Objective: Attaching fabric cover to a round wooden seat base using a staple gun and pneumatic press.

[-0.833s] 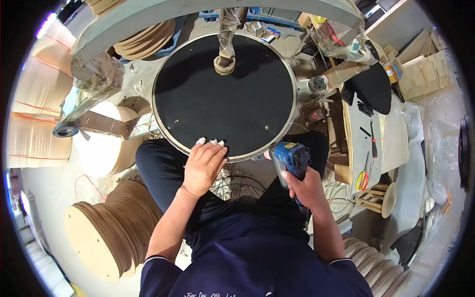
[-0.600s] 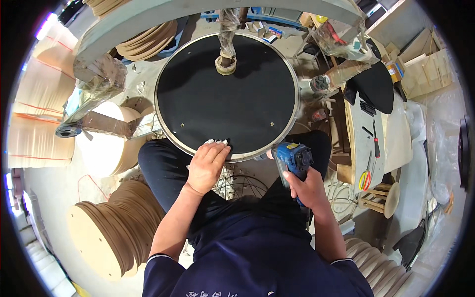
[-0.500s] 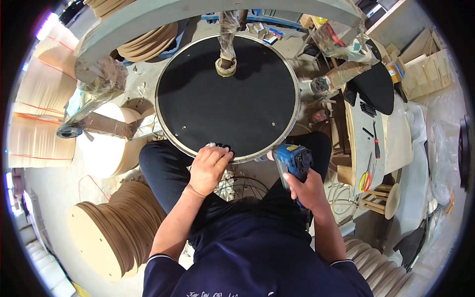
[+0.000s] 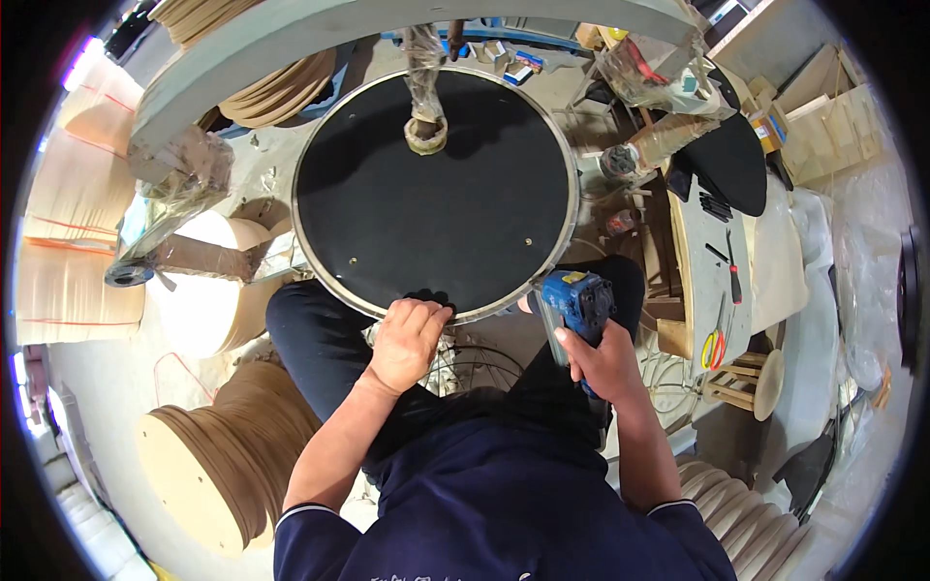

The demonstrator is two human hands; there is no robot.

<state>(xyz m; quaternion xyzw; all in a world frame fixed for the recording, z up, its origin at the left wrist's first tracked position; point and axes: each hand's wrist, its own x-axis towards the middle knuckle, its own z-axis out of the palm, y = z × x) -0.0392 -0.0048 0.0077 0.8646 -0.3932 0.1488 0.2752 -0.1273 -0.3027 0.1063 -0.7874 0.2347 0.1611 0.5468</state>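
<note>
While the round black panel (image 4: 436, 213) lies just ahead of the person's dark-trousered thighs (image 4: 315, 329), a plastic-wrapped post (image 4: 423, 73) above its far half, the left hand (image 4: 407, 339) has drawn back since a moment ago from the black surface to the near rim (image 4: 477, 315), fingers together and bent, thumb hidden. The right hand (image 4: 601, 358) stays wrapped around a blue power tool (image 4: 578, 302) just beside the rim; farther right, scissors (image 4: 716, 338) lie on a workbench (image 4: 699, 281).

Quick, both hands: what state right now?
Left hand: curled at near edge of black disc; whether gripping, can't tell.
Right hand: closed, holding blue power tool.
</note>
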